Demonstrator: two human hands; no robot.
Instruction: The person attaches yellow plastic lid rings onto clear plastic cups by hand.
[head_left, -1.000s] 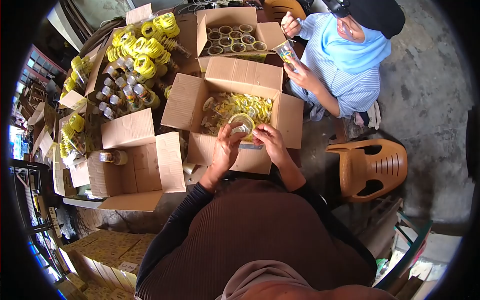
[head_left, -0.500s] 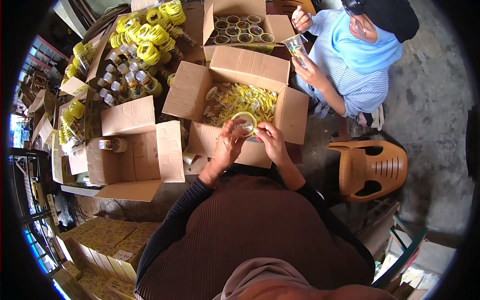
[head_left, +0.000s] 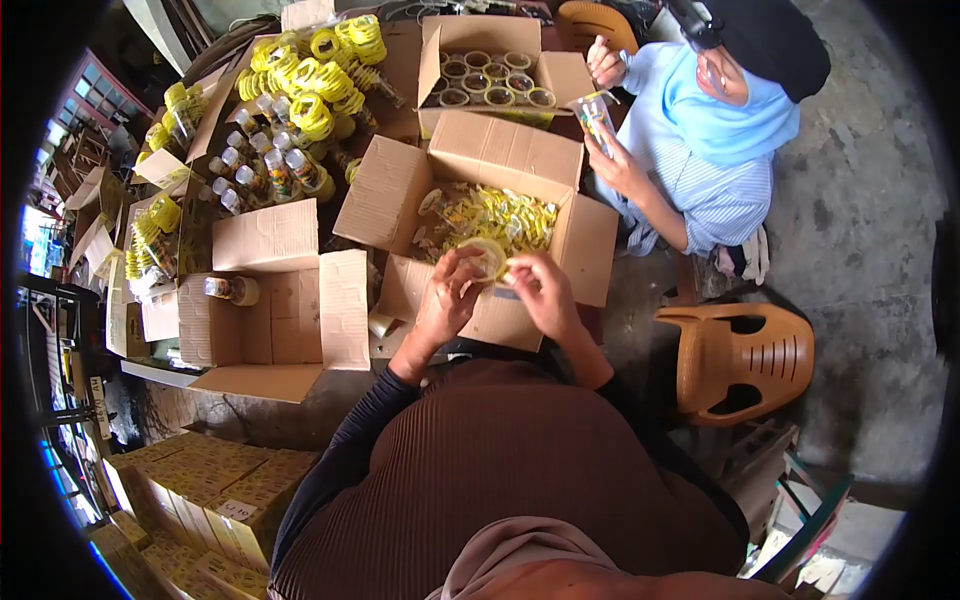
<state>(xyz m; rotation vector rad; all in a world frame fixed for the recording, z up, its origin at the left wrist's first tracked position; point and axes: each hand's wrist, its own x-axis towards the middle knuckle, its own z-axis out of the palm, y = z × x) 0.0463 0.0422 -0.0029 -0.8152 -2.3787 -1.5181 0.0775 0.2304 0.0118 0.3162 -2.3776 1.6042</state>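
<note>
My left hand (head_left: 448,303) is wrapped round a clear plastic cup (head_left: 488,258) with a yellow rim, its mouth turned up toward me. At the cup's right edge is my right hand (head_left: 546,296), thumb and fingers drawn together close to the rim; whatever they pinch is too small and blurred to make out. Both hands are over the near side of an open cardboard box (head_left: 500,146). Inside that box lies a loose heap of yellow and clear plastic scraps (head_left: 505,215).
Behind stands a carton (head_left: 480,32) of filled cups. To the left are stacked yellow rings (head_left: 312,115), several jars (head_left: 275,170) and an open box (head_left: 270,235) with a jar in it. A co-worker (head_left: 690,150) holds a printed cup; an orange chair (head_left: 745,360) stands at right.
My right hand's fingers have shifted slightly down and loosened at the cup's rim. The cup stays in my left hand, tilted a little differently. The whole view has shifted slightly.
</note>
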